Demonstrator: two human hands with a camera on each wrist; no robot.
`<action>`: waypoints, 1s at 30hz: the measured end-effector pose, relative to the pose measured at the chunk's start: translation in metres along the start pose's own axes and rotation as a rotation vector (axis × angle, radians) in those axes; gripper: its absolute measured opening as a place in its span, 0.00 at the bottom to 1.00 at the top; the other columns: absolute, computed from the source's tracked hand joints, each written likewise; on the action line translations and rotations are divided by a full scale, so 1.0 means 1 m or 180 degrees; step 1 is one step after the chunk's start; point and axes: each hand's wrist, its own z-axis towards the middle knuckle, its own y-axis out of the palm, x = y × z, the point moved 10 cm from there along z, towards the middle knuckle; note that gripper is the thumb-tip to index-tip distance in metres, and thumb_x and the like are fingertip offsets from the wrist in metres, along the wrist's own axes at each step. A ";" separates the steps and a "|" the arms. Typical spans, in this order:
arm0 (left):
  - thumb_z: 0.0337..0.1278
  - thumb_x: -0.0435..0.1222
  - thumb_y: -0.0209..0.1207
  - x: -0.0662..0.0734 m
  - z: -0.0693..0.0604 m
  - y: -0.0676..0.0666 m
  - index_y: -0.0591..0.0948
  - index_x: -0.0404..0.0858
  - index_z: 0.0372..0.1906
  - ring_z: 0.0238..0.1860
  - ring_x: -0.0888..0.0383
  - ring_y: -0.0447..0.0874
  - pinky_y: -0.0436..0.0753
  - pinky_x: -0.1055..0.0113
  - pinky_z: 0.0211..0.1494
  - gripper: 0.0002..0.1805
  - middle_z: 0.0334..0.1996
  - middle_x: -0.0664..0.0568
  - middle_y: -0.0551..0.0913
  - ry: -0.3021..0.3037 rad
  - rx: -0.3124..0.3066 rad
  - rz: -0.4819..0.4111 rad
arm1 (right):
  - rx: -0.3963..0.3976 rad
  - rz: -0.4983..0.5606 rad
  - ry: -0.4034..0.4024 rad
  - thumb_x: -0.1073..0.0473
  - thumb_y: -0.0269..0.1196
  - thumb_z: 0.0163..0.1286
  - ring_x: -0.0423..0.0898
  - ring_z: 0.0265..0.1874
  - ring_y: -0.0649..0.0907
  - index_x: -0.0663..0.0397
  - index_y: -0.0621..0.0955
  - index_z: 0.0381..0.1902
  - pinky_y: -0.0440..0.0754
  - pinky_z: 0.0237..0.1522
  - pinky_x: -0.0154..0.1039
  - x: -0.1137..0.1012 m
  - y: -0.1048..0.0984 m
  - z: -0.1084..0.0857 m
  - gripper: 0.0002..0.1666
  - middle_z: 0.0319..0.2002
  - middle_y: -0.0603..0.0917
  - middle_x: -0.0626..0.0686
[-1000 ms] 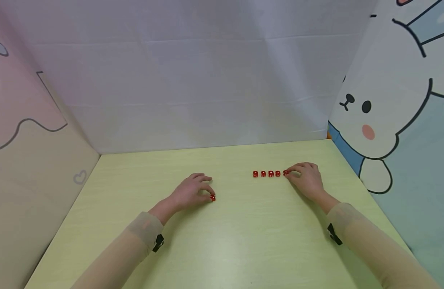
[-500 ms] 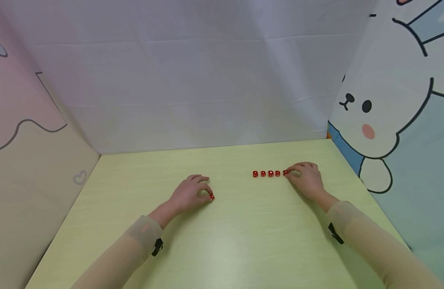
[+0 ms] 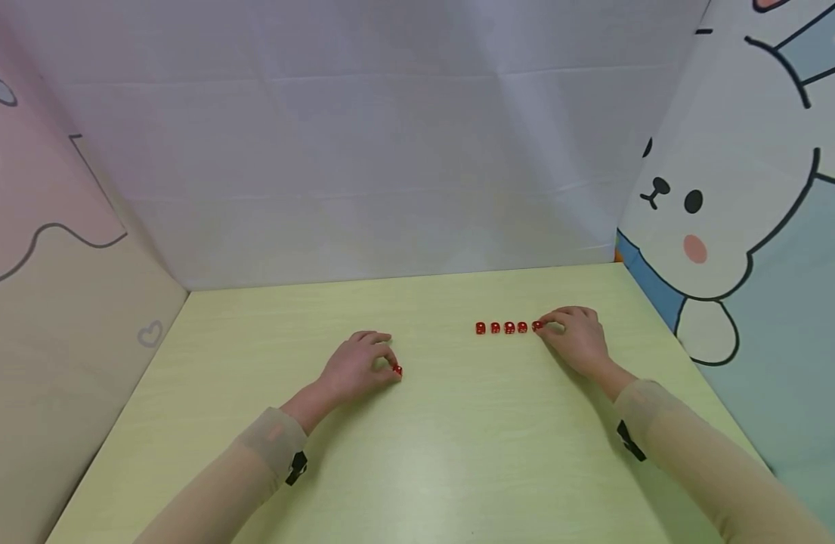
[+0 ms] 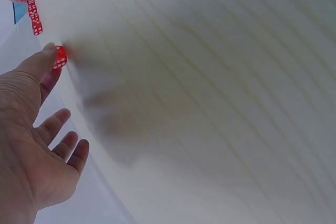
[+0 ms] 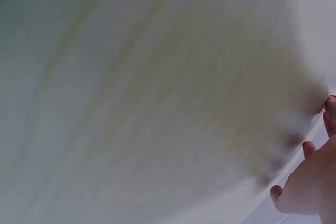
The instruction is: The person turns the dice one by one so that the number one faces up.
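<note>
Between thumb and index finger, my left hand pinches a red die with white pips; the other fingers spread loosely. On the right, my right hand pinches another red die at the right end of a row of red dice on the table. A small gap parts that die from its neighbour. In the right wrist view, only a sliver of red shows at the right hand's fingertips.
The pale yellow-green table meets a white cloth backdrop behind. A printed panel with a cartoon rabbit borders the right side; a pink and cream panel stands on the left.
My left hand has drawn very slightly to the left with its die, which now sits a little more hidden by the fingers. The right hand and the row stay put.
</note>
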 end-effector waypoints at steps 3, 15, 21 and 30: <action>0.57 0.51 0.73 -0.001 0.000 0.001 0.88 0.53 0.39 0.72 0.43 0.66 0.69 0.44 0.72 0.10 0.69 0.48 0.76 -0.0008 -0.0014 0.0025 | -0.0004 0.0007 0.0002 0.52 0.64 0.75 0.73 0.68 0.62 0.59 0.85 0.54 0.58 0.67 0.70 0.000 0.000 0.000 0.18 0.62 0.77 0.67; 0.61 0.48 0.70 0.001 0.003 -0.003 0.89 0.52 0.46 0.72 0.43 0.67 0.67 0.45 0.73 0.11 0.68 0.48 0.76 0.0163 -0.0086 0.0117 | -0.0016 -0.0005 0.0052 0.52 0.64 0.75 0.72 0.68 0.61 0.59 0.85 0.54 0.57 0.68 0.70 0.003 0.002 0.002 0.19 0.63 0.76 0.67; 0.61 0.48 0.70 0.004 0.003 -0.005 0.90 0.52 0.44 0.71 0.44 0.67 0.68 0.45 0.72 0.10 0.67 0.49 0.77 0.0157 -0.0096 0.0252 | -0.0025 -0.0006 0.0058 0.51 0.64 0.75 0.73 0.68 0.61 0.58 0.85 0.55 0.57 0.68 0.70 0.004 0.003 0.002 0.19 0.63 0.76 0.67; 0.60 0.46 0.71 0.008 0.003 -0.008 0.90 0.53 0.41 0.71 0.43 0.67 0.68 0.44 0.72 0.06 0.67 0.50 0.77 0.0138 -0.0114 0.0288 | -0.0012 0.0011 0.0022 0.52 0.64 0.75 0.73 0.68 0.62 0.58 0.85 0.54 0.57 0.67 0.71 0.002 -0.001 0.000 0.18 0.63 0.76 0.66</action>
